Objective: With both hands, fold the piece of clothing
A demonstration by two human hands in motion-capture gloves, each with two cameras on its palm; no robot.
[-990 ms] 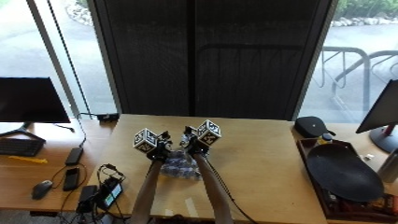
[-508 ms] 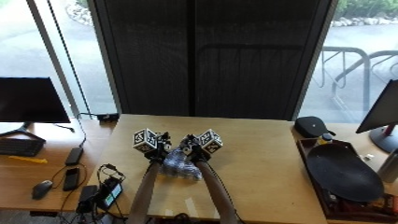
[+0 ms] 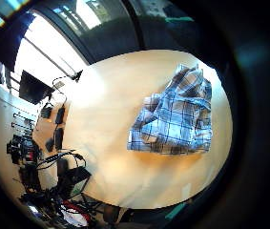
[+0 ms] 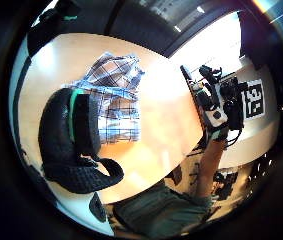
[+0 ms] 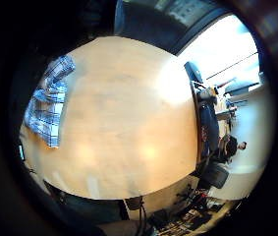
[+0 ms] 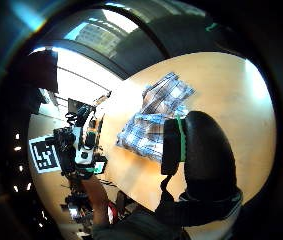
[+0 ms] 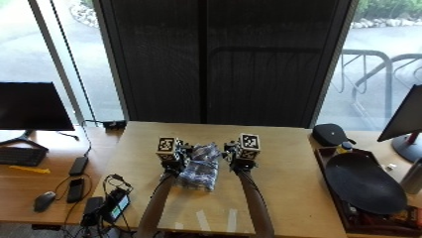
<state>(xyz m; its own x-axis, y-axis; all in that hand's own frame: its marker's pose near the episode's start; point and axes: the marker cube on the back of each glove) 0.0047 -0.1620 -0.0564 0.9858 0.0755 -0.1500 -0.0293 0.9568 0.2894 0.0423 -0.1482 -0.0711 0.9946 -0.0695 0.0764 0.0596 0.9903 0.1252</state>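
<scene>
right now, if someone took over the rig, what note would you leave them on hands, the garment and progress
Left hand: above the table beside the garment, holding nothing; the left palm views show the cloth lying free.
Right hand: on the other side of it, thumb relaxed, also holding nothing.
Blue and white plaid piece of clothing: lies bunched in a compact, rumpled bundle on the light wooden table, between the two hands.
Done: gathered into a small bundle, but the edges look uneven.
Left: probably square up and flatten the fold with both hands.
</scene>
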